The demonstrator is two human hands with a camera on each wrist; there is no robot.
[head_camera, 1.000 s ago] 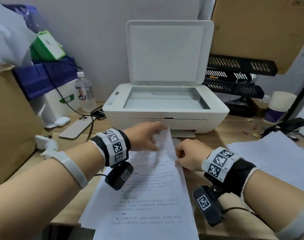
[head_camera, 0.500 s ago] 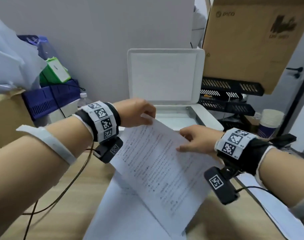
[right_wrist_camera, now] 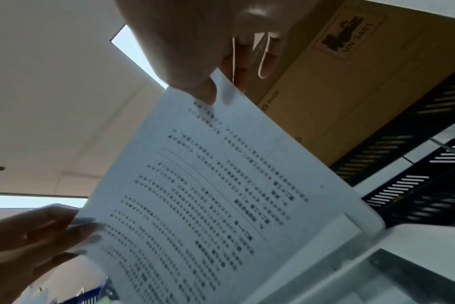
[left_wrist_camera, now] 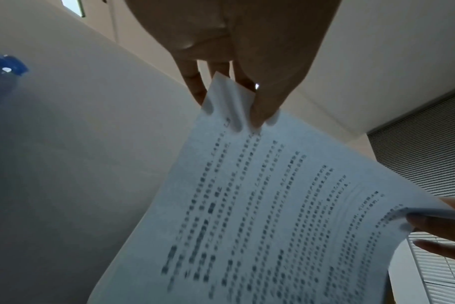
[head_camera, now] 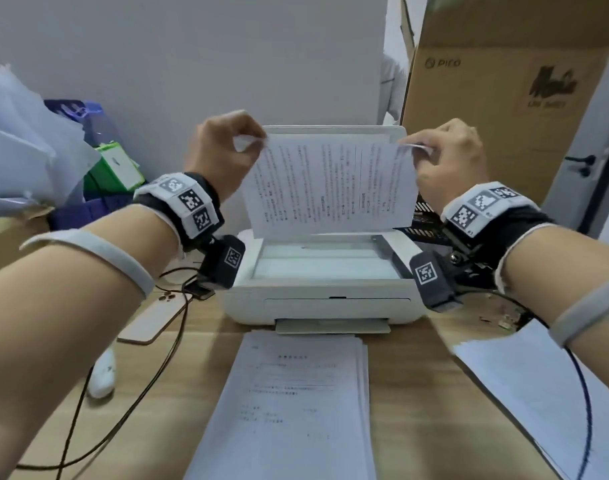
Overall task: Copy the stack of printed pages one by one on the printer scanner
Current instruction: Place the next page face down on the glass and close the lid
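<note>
A printed page (head_camera: 329,187) hangs upright over the white printer (head_camera: 325,306), its text turned sideways and facing me. My left hand (head_camera: 226,150) pinches its upper left corner, and my right hand (head_camera: 446,155) pinches the upper right corner. The scanner glass (head_camera: 325,265) lies bare below the page, with the lid (head_camera: 334,130) raised behind it. The stack of printed pages (head_camera: 296,403) lies on the desk in front of the printer. The left wrist view shows the page (left_wrist_camera: 273,216) held between thumb and fingers; the right wrist view shows the page (right_wrist_camera: 208,195) likewise.
A brown cardboard box (head_camera: 503,98) and black paper trays (head_camera: 424,220) stand right of the printer. Loose white sheets (head_camera: 538,393) lie at the right. A phone (head_camera: 154,317), a white mouse (head_camera: 103,372) and cables (head_camera: 150,375) lie at the left, with boxes and bags behind.
Both hands have lifted the top page off the stack, turned it sideways and raised it upright above the scanner glass.
</note>
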